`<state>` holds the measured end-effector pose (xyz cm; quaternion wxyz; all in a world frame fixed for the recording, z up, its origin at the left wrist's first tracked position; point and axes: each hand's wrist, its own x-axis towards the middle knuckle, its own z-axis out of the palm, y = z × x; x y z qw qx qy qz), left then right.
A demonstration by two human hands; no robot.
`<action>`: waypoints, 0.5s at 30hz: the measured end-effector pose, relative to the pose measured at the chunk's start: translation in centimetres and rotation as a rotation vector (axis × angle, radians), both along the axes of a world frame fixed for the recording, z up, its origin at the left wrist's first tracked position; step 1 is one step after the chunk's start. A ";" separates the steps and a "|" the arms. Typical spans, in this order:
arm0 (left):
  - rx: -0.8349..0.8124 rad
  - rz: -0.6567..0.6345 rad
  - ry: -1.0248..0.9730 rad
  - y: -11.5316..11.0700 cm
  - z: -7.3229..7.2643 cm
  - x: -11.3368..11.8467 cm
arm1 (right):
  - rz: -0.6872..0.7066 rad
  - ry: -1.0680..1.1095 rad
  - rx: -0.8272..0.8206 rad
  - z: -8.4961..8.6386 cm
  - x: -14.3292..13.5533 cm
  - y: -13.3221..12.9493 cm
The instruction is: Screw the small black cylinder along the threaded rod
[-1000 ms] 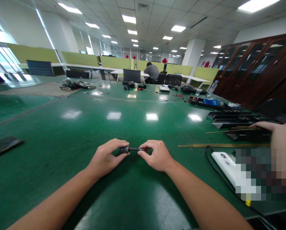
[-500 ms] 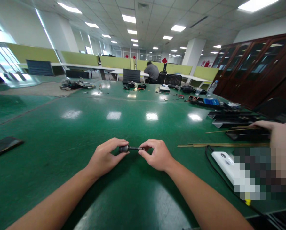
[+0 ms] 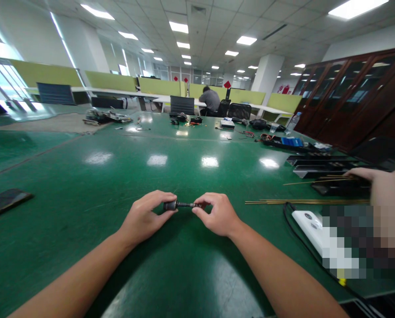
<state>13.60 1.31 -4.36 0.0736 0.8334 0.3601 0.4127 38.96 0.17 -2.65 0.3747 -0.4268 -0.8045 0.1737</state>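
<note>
A small dark tool (image 3: 183, 204) with a thick black cylindrical end and a thin shaft lies level between my hands, above the green table (image 3: 124, 176). Thumb and fingers of my left hand (image 3: 153, 212) pinch the thick end. My right hand (image 3: 216, 213) grips the tip of the thin shaft, where a small coiled or threaded part shows at the fingertips. The very end of the shaft is hidden by the fingers.
Thin brass-coloured rods (image 3: 283, 201) and a white device (image 3: 312, 229) with a black cable lie at the right. Another person's hand (image 3: 366, 173) reaches over black channels (image 3: 336, 160) there. A dark flat slab (image 3: 7, 202) rests at the left. Electronics and a bottle (image 3: 293, 123) stand farther back.
My hands are almost still, with the same grips. The right fingers have shifted very slightly to the right, so a little more of the shaft shows.
</note>
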 end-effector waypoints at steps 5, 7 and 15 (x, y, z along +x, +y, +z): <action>0.004 0.008 -0.005 0.1 0.0 -0.1 | -0.005 -0.003 0.000 0.1 0.0 0.0; 0.003 0.006 -0.004 0.1 0.0 -0.1 | -0.009 -0.005 -0.002 0.0 0.0 0.0; 0.000 0.013 -0.019 0.1 0.0 -0.5 | -0.024 -0.013 -0.003 0.0 0.0 0.0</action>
